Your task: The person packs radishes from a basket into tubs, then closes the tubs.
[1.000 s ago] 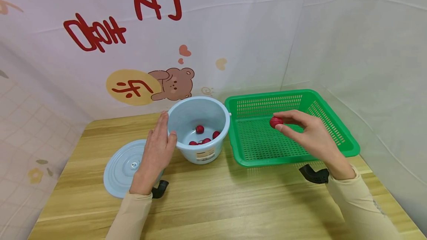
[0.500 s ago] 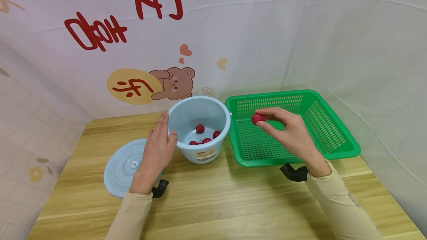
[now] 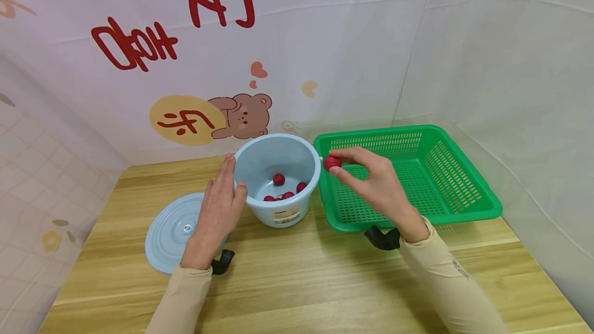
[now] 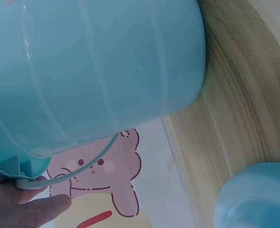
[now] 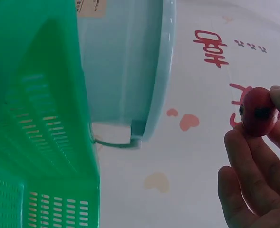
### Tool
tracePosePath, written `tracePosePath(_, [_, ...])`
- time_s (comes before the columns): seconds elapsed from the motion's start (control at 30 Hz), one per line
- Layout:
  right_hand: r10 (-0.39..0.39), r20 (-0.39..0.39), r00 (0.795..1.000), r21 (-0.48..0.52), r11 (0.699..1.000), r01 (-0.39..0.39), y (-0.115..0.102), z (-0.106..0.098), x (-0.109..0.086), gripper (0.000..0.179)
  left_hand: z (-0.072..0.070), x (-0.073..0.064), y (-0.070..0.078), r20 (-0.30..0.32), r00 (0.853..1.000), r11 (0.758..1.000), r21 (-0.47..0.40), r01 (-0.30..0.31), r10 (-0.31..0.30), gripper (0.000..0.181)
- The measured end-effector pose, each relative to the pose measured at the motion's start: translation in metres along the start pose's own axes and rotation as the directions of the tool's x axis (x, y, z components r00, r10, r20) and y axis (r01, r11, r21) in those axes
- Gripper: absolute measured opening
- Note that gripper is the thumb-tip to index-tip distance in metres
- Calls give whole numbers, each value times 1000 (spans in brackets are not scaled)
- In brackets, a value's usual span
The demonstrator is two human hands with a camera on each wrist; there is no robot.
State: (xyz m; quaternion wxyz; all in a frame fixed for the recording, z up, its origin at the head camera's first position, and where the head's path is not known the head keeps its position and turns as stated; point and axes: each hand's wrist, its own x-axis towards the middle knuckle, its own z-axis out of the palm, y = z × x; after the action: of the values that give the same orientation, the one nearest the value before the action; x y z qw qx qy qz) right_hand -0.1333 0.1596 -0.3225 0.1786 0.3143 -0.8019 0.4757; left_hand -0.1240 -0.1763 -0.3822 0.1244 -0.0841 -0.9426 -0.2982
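Note:
Between thumb and fingertips, my right hand point(image 3: 378, 182) pinches a small round red radish point(image 3: 332, 163), its exact kind hard to tell. It is held above the left end of the green basket, close to the bucket's right rim. In the right wrist view the radish point(image 5: 259, 112) shows dark spots. My left hand point(image 3: 215, 210) rests against the left side of the light blue bucket point(image 3: 278, 218), fingers straight along the rim. Several similar radishes point(image 3: 279, 179) lie on the bucket's floor. The left wrist view has the bucket's wall point(image 4: 101, 71) and its thin handle point(image 4: 78, 172) beside the fingers.
A green slotted basket point(image 3: 478, 184) stands right of the bucket, near the back wall. The light blue lid point(image 3: 162, 238) lies on the wooden table point(image 3: 297, 282), partly under my left forearm. A printed white sheet point(image 3: 352, 55) hangs behind.
My right hand has moved left with the radish, from over the basket's middle to near the bucket's rim. The left hand stays where it was on the bucket.

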Motion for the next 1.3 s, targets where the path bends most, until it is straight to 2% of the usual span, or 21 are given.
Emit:
tracePosePath(0.27, [-5, 11, 1000, -42, 999, 5, -3, 19, 6, 34, -1, 0, 1, 20, 1000, 1000, 10, 11, -11, 67])
tracePosePath(0.53, [-6, 51, 999, -26, 1000, 7, -4, 35, 13, 31, -1, 1, 1, 23, 1000, 1000, 19, 15, -16, 68])
tracePosePath(0.8, [-12, 86, 996, -50, 999, 17, -8, 52, 18, 30, -1, 0, 1, 22, 1000, 1000, 20, 11, -12, 68])
tracePosePath(1.0, [27, 91, 995, -52, 998, -22, -9, 64, 19, 29, -2, -1, 1, 18, 1000, 1000, 22, 10, -11, 67])
tracePosePath(1.3, [52, 81, 995, -162, 986, -38, -9, 78, 20, 28, -2, 0, 2, 20, 1000, 1000, 20, 10, -10, 67])
